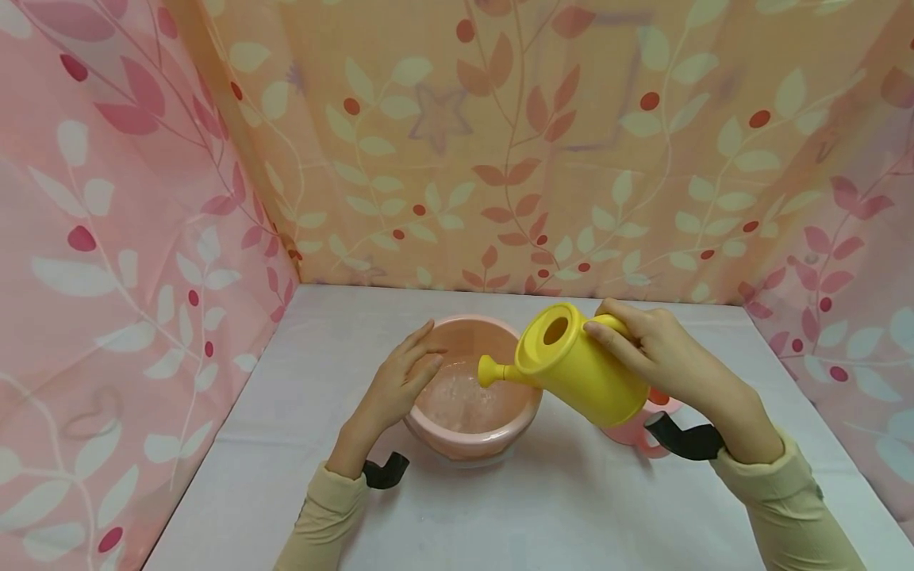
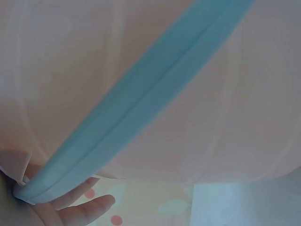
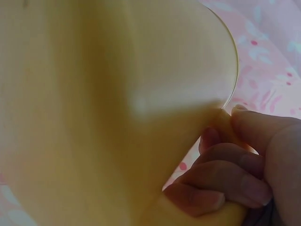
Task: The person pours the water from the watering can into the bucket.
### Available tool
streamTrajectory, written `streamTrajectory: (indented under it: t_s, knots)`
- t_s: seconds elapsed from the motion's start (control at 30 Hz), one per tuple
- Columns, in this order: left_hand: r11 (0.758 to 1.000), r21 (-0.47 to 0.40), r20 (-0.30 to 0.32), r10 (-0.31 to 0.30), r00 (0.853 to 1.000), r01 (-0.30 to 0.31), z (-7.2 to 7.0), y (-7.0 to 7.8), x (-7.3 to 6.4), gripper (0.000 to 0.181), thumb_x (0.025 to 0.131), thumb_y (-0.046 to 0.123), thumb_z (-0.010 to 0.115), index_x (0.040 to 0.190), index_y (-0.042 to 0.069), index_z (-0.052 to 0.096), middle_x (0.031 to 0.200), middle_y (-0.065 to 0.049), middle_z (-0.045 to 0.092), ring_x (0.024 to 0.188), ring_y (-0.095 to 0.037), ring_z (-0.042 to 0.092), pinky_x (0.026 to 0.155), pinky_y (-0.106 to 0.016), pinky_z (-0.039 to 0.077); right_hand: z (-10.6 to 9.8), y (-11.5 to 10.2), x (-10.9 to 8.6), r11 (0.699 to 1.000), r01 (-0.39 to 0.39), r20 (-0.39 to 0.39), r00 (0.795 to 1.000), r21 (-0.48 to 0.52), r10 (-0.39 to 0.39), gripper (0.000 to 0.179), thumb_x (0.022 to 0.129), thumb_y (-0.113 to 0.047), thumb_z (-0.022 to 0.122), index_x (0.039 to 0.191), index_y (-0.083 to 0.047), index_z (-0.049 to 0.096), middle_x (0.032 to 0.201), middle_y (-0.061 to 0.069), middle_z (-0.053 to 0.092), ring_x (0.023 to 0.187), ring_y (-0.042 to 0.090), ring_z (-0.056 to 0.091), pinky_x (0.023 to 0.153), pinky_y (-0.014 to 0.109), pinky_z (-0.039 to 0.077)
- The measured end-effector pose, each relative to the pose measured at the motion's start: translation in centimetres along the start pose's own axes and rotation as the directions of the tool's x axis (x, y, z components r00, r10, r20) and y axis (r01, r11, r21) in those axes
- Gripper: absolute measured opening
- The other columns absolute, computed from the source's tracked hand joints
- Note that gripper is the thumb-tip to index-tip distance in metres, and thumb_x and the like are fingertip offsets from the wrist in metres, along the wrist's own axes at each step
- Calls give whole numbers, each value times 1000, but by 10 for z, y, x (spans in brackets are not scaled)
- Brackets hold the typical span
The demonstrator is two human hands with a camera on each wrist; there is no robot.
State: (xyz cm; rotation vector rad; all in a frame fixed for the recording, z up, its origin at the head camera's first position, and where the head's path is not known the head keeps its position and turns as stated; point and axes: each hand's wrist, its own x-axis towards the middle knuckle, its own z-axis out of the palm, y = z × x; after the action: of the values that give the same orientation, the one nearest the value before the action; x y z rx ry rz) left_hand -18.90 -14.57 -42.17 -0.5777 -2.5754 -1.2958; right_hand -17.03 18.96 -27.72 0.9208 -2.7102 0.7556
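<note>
A pink bowl (image 1: pixel 474 436) stands on the table with what looks like clear water in the bottom. My left hand (image 1: pixel 395 385) rests at its left rim, fingers extended over the inside. Those fingers show beside the bowl's wall (image 2: pixel 211 141) in the left wrist view. My right hand (image 1: pixel 660 345) grips the handle of a yellow watering can (image 1: pixel 596 381), which is held tilted to the left. Its spout head (image 1: pixel 489 371) is over the bowl's right half. The can's smooth body (image 3: pixel 94 117) fills most of the right wrist view, with the fingers wrapped round the handle.
Behind the can, partly hidden, sits a pink cup (image 1: pixel 651 450) with a handle and something red (image 1: pixel 658 396) at its top. The white-covered table (image 1: pixel 543 523) is enclosed by patterned cloth (image 1: pixel 500 159) at the back and sides.
</note>
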Motion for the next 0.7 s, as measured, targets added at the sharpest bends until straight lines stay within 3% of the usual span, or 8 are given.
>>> streamTrajectory:
  t_s: [0.37,0.7]
  knots:
    - [1000,-3,-1,10,1000,-10,1,0,0,30,96,33,50,116,15,64,150,9,28,137,-22,29,105,-56,28,0,-1,1,1000,0,8,1000,0,0,10,93,-24,57,85,-21,51,63,-9,47,56,5,46,51,21,42]
    - [1000,2,0,15,1000,-15,0,2,1,34,96,39,47,115,17,64,150,9,28,137,-21,29,106,-54,29,0,0,3,1000,9,3,1000,3,-9,10,93,-24,57,85,-22,51,64,-9,46,55,5,46,51,20,42]
